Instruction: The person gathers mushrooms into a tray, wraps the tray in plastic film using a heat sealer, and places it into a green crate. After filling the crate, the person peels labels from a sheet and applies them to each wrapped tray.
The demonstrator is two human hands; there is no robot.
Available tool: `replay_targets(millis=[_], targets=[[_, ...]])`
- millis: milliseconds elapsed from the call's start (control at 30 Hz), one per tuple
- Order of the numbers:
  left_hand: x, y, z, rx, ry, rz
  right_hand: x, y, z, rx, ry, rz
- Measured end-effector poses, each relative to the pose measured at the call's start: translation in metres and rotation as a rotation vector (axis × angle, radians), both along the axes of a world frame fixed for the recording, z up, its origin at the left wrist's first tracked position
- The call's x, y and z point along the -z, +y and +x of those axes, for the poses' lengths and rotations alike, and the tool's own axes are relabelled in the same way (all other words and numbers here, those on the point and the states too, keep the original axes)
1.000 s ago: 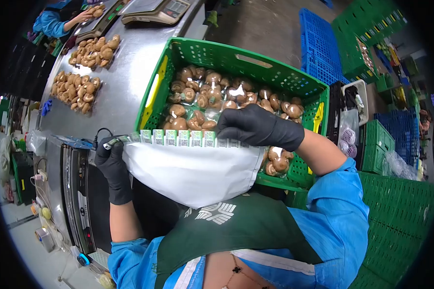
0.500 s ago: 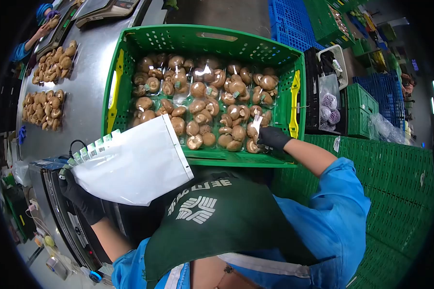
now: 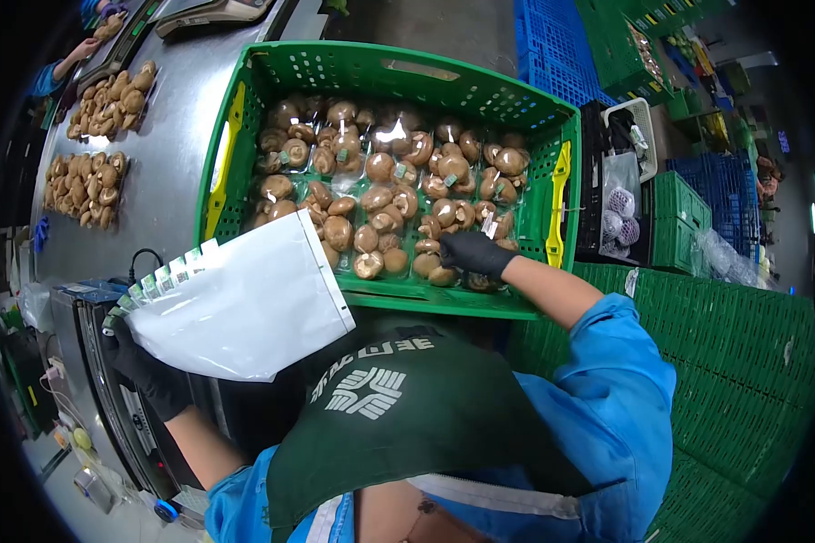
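Observation:
My left hand [image 3: 149, 373], in a black glove, is closed on the corner of a white plastic sheet [image 3: 235, 303]. Small green-and-white labels [image 3: 165, 277] stick out in a row along the sheet's upper left edge. Clear packs of brown mushrooms [image 3: 385, 213] fill a green crate [image 3: 417, 303] in rows, several with small labels on top. My right hand [image 3: 480, 257], also black-gloved, is over the front right pack, its fingertips toward the neighbouring pack on the left. A pale label [image 3: 489, 225] shows just behind it. Its finger shape is hard to make out.
Two mushroom packs [image 3: 86, 188] lie on the steel table [image 3: 177, 145] to the left, near a scale [image 3: 213, 14]. Another person's hand [image 3: 86, 48] is at the far left. Stacked green crates [image 3: 706, 362] stand at right; a black crate [image 3: 598, 217] holds netted produce.
My right hand has shifted left, off the pale label, which stays on the front right pack. My left hand and the white sheet sit slightly further left in view.

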State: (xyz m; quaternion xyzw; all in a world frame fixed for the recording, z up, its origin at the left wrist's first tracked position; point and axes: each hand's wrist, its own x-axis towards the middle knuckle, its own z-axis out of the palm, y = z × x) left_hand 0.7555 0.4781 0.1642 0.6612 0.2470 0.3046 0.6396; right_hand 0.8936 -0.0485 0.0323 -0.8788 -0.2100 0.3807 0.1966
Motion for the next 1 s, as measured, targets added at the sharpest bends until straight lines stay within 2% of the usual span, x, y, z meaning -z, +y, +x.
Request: replay_targets(millis=[33, 67, 133, 167, 200, 267, 333, 367, 400, 467, 500, 533, 600, 667, 700, 733, 800, 900, 933, 967, 1000], targets=[[-0.001, 0.003, -0.004, -0.009, 0.002, 0.003, 0.0, 0.006, 0.003, -0.124, -0.105, -0.125], [-0.003, 0.009, -0.01, -0.031, -0.048, 0.003, 0.006, -0.005, 0.008, -0.08, -0.184, -0.091], [-0.006, 0.019, -0.026, -0.063, -0.092, 0.005, -0.008, -0.01, 0.021, -0.03, -0.171, -0.169], [-0.008, 0.023, -0.033, -0.143, -0.048, -0.013, -0.024, -0.006, 0.03, 0.075, -0.017, -0.181], [-0.009, 0.028, -0.041, -0.226, -0.006, -0.031, -0.021, 0.004, 0.03, 0.062, -0.018, -0.179], [-0.005, 0.041, -0.055, -0.23, -0.013, 0.018, -0.01, 0.036, 0.018, 0.115, 0.09, 0.13], [-0.008, 0.039, -0.061, -0.255, -0.014, 0.051, 0.005, 0.075, 0.005, -0.067, 0.056, 0.295], [-0.006, 0.044, -0.068, -0.27, -0.014, 0.055, 0.023, 0.09, 0.002, -0.174, -0.129, 0.249], [-0.001, 0.055, -0.078, -0.242, -0.013, 0.146, 0.027, 0.094, 0.007, -0.19, -0.127, 0.255], [-0.002, 0.072, -0.097, -0.221, -0.003, 0.245, 0.033, 0.102, 0.023, -0.245, -0.169, -0.08], [-0.003, 0.077, -0.109, -0.246, 0.024, 0.291, 0.027, 0.098, 0.031, -0.288, -0.25, -0.045], [-0.005, 0.079, -0.12, -0.274, 0.05, 0.335, 0.017, 0.103, 0.039, -0.322, -0.269, -0.18], [-0.008, 0.073, -0.132, -0.319, 0.052, 0.343, -0.006, 0.12, 0.047, -0.232, -0.231, -0.08], [-0.022, 0.052, -0.131, -0.206, 0.015, 0.378, -0.001, 0.155, 0.045, -0.091, -0.012, 0.294], [-0.028, 0.039, -0.125, -0.233, 0.032, 0.381, 0.012, 0.173, 0.041, -0.187, -0.041, 0.446], [-0.033, 0.029, -0.12, -0.247, 0.032, 0.387, 0.022, 0.193, 0.035, -0.228, 0.071, 0.5], [-0.041, 0.017, -0.116, -0.156, 0.006, 0.401, 0.037, 0.227, 0.026, -0.482, -0.089, 0.379], [-0.06, -0.006, -0.107, -0.135, -0.027, 0.347, 0.021, 0.233, 0.024, -0.441, -0.184, 0.249], [-0.065, -0.013, -0.107, -0.114, -0.04, 0.322, 0.03, 0.23, 0.036, -0.378, -0.264, 0.367], [-0.056, 0.006, -0.127, -0.122, -0.026, 0.342, 0.041, 0.236, 0.034, -0.453, -0.52, 0.417], [-0.057, -0.013, -0.108, -0.131, 0.034, 0.334, 0.033, 0.22, 0.065, -0.229, -0.24, 0.312]])
